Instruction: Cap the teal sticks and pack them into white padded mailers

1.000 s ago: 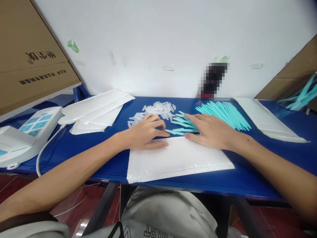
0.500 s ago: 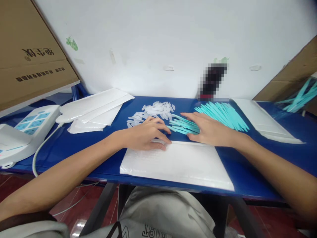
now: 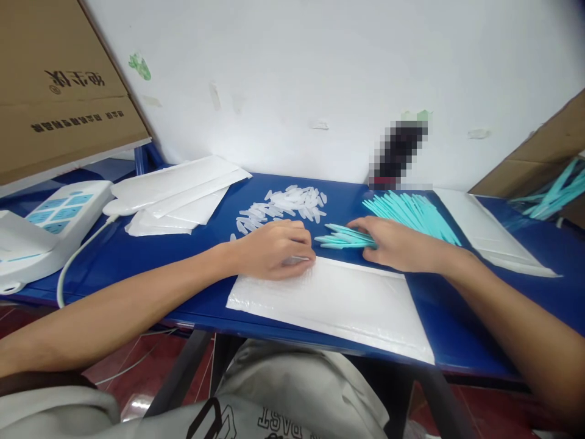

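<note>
A white bubble mailer (image 3: 338, 305) lies flat in front of me. At its upper edge my left hand (image 3: 278, 250) is closed, thumb and fingers pinched on the mailer's rim. My right hand (image 3: 388, 241) grips a small bundle of thin turquoise sticks (image 3: 342, 238) by their right ends, just beyond that edge; their tips point left. Behind the right hand is a larger pile of the same turquoise sticks (image 3: 414, 213). Small translucent white pieces (image 3: 292, 201) are heaped beyond my left hand.
More white mailers (image 3: 183, 195) are stacked at the left, beside a white power strip (image 3: 68, 207) with a cable. Another mailer (image 3: 493, 231) lies at the right. Cardboard boxes (image 3: 68, 79) flank the blue table (image 3: 205, 305). Further turquoise sticks (image 3: 557, 192) show at the far right.
My right hand has closed around the small bundle of turquoise sticks, drawing them together. The left hand's fingers have curled in from a looser spread onto the mailer's edge.
</note>
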### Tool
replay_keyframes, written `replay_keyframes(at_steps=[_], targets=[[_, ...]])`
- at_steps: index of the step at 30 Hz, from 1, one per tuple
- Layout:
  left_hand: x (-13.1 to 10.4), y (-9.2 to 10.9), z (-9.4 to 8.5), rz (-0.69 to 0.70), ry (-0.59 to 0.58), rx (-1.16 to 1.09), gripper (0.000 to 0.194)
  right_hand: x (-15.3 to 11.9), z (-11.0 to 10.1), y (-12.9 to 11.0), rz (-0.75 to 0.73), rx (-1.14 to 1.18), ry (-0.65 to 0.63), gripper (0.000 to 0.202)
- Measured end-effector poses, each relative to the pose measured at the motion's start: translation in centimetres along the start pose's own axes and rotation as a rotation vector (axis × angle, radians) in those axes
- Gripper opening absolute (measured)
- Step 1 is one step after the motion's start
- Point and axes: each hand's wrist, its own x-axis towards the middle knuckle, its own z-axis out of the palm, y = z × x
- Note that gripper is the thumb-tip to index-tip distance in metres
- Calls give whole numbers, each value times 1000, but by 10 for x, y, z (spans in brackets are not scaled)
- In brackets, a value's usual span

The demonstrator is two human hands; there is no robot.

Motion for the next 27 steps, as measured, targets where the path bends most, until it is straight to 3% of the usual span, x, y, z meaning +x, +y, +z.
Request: replay_keyframes(at_steps=[7, 12, 15, 19, 22, 25, 27], targets=[[2, -2, 1, 12, 142, 63, 25, -4, 4, -5, -29, -169, -10, 24], [3, -2, 3, 17, 248, 59, 20, -1, 5, -13, -4, -124, 91, 5], [2, -3, 3, -23, 388, 44, 18, 2, 3, -19, 21, 125, 314, 6], [1, -7, 2, -57, 480, 45, 20, 9, 4, -22, 34, 752, 687, 25], [1, -8, 3, -44, 472, 38, 20, 16, 9, -20, 13, 1087, 825, 37], [1, -7, 3, -40, 435, 37, 21, 24, 16, -18, -5, 1181, 926, 39], [1, -5, 2, -31, 415, 43, 21, 28, 20, -17, -7, 1189, 924, 39]])
